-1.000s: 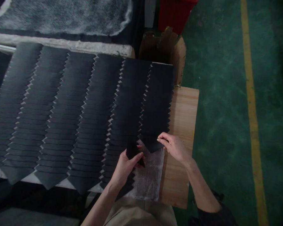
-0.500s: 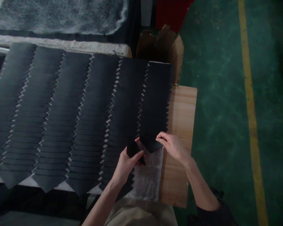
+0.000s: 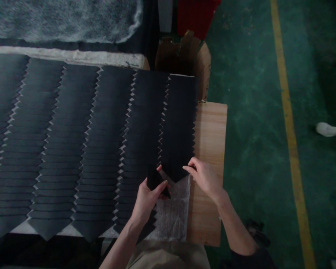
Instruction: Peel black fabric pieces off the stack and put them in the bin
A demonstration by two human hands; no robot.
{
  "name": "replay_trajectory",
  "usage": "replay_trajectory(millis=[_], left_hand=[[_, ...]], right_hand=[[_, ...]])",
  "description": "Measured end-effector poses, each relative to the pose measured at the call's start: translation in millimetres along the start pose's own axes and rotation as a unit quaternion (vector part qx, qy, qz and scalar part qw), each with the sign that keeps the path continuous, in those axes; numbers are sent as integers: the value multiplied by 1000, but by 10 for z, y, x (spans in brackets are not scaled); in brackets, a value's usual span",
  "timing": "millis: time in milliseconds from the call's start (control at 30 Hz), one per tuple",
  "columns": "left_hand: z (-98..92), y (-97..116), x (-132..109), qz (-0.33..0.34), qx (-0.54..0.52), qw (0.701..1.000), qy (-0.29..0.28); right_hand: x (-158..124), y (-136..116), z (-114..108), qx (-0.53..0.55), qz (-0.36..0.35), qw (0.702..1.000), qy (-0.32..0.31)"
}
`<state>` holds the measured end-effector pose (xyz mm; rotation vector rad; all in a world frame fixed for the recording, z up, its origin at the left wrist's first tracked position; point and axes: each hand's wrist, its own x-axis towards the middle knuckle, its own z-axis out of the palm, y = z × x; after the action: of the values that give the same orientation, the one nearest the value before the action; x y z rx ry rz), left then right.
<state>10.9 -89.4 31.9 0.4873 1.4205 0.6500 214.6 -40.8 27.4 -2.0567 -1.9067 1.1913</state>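
Note:
My left hand (image 3: pixel 148 194) is closed around a small stack of dark fabric pieces (image 3: pixel 154 178), its thumb across the top and a pointed end sticking out. On the right, my right hand (image 3: pixel 205 175) has thumb and forefinger drawn together at the lower right edge of the last column of dark fabric (image 3: pixel 177 127). Whether anything is pinched between those fingertips cannot be made out. That column has a pointed lower end lying over a whitish backing sheet (image 3: pixel 173 213). To the left, overlapping dark pieces (image 3: pixel 100 157) form several columns with zigzag gaps.
A wooden board (image 3: pixel 210 149) juts out at the right, under the sheet. Behind it stands a torn cardboard box (image 3: pixel 204 67) near a red container (image 3: pixel 196 16). Fuzzy material (image 3: pixel 72 20) lies at the back left. A yellow line (image 3: pixel 287 119) crosses the green floor.
The lowest piece in the right column now lies flatter, its tip down on the sheet. My right fingers have shifted slightly. The view has swung right, and a white shoe shows at the right.

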Motion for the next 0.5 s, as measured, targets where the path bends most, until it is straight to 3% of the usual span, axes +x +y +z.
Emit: replay_trajectory(millis=[300,500], left_hand=[[-4,-5,30,-3,-1,1000,18],[0,-42,56,-8,-13,1000,22]], right_hand=[[-34,100,84,47,16,999,23],[-6,86,116,40,73,995,49]])
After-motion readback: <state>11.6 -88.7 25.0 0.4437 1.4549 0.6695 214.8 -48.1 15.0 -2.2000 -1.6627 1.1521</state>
